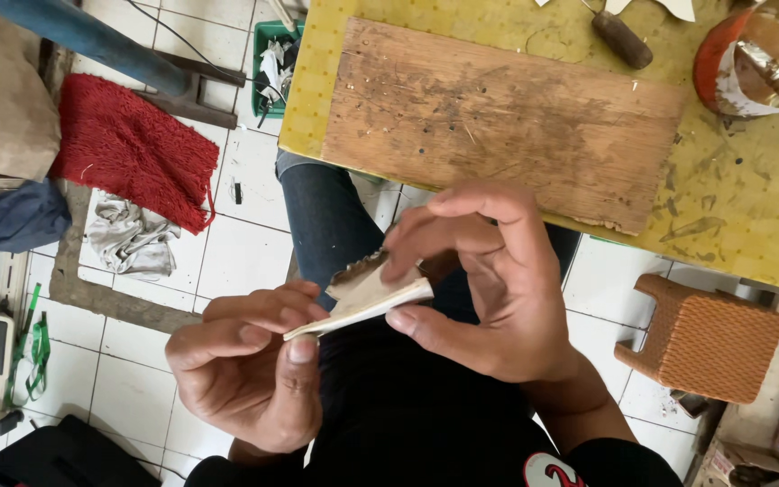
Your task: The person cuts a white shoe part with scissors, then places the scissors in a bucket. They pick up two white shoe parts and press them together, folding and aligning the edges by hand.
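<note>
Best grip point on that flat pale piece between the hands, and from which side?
Probably pinch the near bare end of the flat pale piece by its thin edges, coming from the left as the left hand does. The far end is covered by the right hand and looks ragged.

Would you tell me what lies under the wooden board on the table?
The wooden board lies on a yellow table cover, which shows around it. Whatever sits directly beneath the board is hidden.

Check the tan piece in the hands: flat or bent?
Bent. The tan piece curls up between the left hand and right hand, its edge arched.
</note>
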